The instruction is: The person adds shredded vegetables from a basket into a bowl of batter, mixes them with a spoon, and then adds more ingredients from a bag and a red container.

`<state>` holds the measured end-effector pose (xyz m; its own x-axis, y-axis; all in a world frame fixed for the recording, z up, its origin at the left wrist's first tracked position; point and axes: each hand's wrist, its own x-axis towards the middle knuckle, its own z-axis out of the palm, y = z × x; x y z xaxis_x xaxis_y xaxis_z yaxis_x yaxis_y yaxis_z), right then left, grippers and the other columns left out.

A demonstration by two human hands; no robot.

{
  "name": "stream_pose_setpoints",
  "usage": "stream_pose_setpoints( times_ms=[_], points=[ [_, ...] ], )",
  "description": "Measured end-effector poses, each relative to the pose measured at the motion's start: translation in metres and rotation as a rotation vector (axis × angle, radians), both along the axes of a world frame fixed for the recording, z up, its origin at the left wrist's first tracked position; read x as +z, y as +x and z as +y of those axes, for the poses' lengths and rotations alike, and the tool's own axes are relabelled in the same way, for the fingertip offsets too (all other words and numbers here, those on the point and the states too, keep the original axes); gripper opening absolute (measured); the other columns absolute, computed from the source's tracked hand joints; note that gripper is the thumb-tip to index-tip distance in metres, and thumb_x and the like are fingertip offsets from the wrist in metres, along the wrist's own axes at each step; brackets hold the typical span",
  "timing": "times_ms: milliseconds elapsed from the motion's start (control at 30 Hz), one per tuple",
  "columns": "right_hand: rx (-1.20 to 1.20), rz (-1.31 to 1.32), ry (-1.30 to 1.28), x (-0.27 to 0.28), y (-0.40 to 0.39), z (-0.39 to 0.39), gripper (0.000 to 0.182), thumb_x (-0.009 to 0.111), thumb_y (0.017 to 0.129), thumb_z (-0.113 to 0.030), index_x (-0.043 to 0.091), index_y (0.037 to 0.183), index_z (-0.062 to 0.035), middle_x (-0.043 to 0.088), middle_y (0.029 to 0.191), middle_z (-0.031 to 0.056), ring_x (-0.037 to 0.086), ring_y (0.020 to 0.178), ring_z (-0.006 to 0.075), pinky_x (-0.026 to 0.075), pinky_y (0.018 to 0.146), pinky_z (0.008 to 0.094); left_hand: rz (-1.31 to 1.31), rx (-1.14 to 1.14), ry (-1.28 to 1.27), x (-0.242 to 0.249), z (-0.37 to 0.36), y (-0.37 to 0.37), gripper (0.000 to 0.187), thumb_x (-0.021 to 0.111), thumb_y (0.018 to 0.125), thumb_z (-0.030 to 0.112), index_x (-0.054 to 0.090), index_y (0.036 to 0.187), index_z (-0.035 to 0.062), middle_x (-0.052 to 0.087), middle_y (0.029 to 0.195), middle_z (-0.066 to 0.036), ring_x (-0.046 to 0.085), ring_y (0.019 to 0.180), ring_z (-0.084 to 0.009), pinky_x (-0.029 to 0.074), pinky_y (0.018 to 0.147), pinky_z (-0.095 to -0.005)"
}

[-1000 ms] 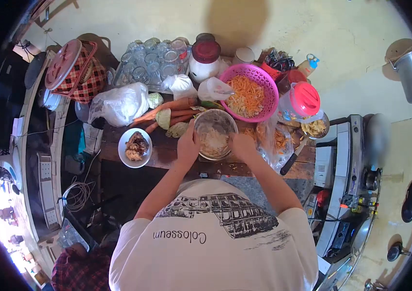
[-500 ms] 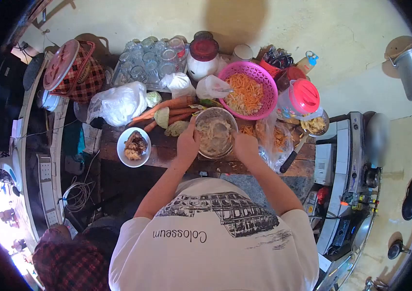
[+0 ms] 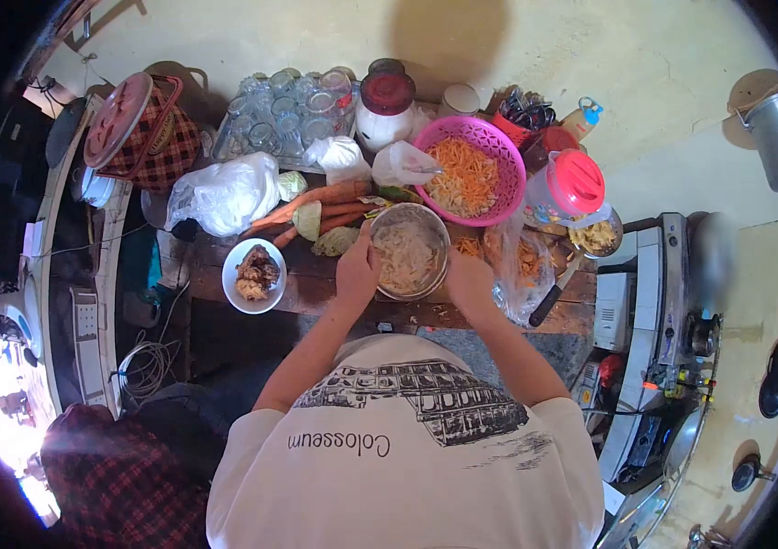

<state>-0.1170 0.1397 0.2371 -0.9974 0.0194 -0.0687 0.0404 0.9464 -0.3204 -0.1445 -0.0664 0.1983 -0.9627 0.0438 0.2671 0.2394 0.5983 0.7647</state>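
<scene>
A metal bowl (image 3: pixel 445 240) stands between my hands at the front of the table, with a pale, wet-looking mixture (image 3: pixel 407 256) inside. My left hand (image 3: pixel 359 274) is closed around its left side, thumb at the rim. On the opposite side, my right hand (image 3: pixel 468 276) grips the bowl; its fingertips are partly hidden. Just behind the bowl is a pink perforated basket (image 3: pixel 515 194) of shredded carrot (image 3: pixel 464 174). Whole carrots (image 3: pixel 343 210) and cut cabbage pieces (image 3: pixel 306 220) lie beyond my left hand. Left of them, a white bowl (image 3: pixel 228 274) contains a brown, lumpy food.
A plastic bag (image 3: pixel 509 265) and a dark-handled knife (image 3: pixel 546 305) lie to the right. At the back are a tray of glasses (image 3: pixel 285 123), a red-lidded jar (image 3: pixel 384 123) and a pink-lidded container (image 3: pixel 574 183). A person in plaid (image 3: pixel 123 467) is at lower left.
The mixture has shifted inside the bowl and looks more heaped. My right hand has moved slightly right. The person in plaid has moved a little left.
</scene>
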Motion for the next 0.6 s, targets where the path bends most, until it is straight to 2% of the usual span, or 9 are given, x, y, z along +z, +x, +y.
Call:
stream_pose_setpoints(
  times_ms=[100, 200, 300, 400, 500, 600],
  points=[
    [0.152, -0.322, 0.147, -0.03, 0.014, -0.011, 0.023, 0.049, 0.082, -0.015, 0.064, 0.097, -0.0071, 0.065, 0.074, 0.02, 0.065, 0.071, 0.0361, 0.05, 0.063, 0.0488, 0.004, 0.002, 0.016, 0.002, 0.001, 0.0, 0.046, 0.052, 0.088, 0.008, 0.044, 0.133, 0.0008, 0.06, 0.076, -0.023, 0.061, 0.07, -0.0383, 0.047, 0.061, -0.0436],
    [0.195, -0.217, 0.0, 0.0, 0.03, -0.028, 0.025, 0.049, 0.082, -0.014, 0.065, 0.101, -0.0079, 0.065, 0.074, 0.0201, 0.065, 0.069, 0.0354, 0.05, 0.06, 0.0467, 0.0, 0.011, -0.008, -0.002, -0.002, 0.0, 0.046, 0.052, 0.088, 0.008, 0.045, 0.133, 0.0012, 0.06, 0.076, -0.023, 0.061, 0.07, -0.0384, 0.047, 0.061, -0.0435],
    [0.222, -0.177, -0.047, 0.012, 0.033, -0.033, 0.024, 0.047, 0.083, -0.012, 0.061, 0.099, -0.0015, 0.064, 0.071, 0.0192, 0.066, 0.069, 0.0356, 0.051, 0.06, 0.0474, -0.064, 0.012, -0.037, -0.001, -0.003, 0.0, 0.045, 0.052, 0.088, 0.008, 0.045, 0.133, 0.0016, 0.06, 0.076, -0.024, 0.061, 0.07, -0.0386, 0.047, 0.061, -0.0436],
    [0.223, -0.025, -0.034, -0.007, 0.024, -0.024, 0.032, 0.049, 0.083, -0.012, 0.062, 0.112, -0.0088, 0.064, 0.07, 0.0172, 0.065, 0.067, 0.0335, 0.051, 0.059, 0.0435, -0.093, 0.004, -0.037, 0.003, -0.001, -0.002, 0.045, 0.052, 0.088, 0.008, 0.045, 0.133, 0.0023, 0.06, 0.075, -0.023, 0.061, 0.069, -0.0386, 0.047, 0.061, -0.0437],
    [0.136, 0.071, 0.092, -0.019, -0.008, -0.009, 0.03, 0.05, 0.083, -0.012, 0.061, 0.11, -0.0059, 0.064, 0.068, 0.0151, 0.065, 0.066, 0.0321, 0.05, 0.058, 0.0442, -0.032, -0.003, -0.017, -0.001, -0.001, -0.001, 0.045, 0.052, 0.088, 0.009, 0.045, 0.133, 0.0033, 0.059, 0.074, -0.023, 0.061, 0.069, -0.0387, 0.047, 0.061, -0.0439],
    [0.143, -0.052, 0.17, -0.021, -0.012, -0.003, 0.025, 0.051, 0.081, -0.012, 0.062, 0.101, -0.0032, 0.064, 0.068, 0.0139, 0.066, 0.067, 0.0315, 0.051, 0.058, 0.0449, -0.019, 0.001, -0.008, 0.0, -0.001, -0.004, 0.046, 0.052, 0.088, 0.009, 0.046, 0.133, 0.004, 0.059, 0.074, -0.024, 0.061, 0.069, -0.0389, 0.047, 0.061, -0.0442]
  ],
)
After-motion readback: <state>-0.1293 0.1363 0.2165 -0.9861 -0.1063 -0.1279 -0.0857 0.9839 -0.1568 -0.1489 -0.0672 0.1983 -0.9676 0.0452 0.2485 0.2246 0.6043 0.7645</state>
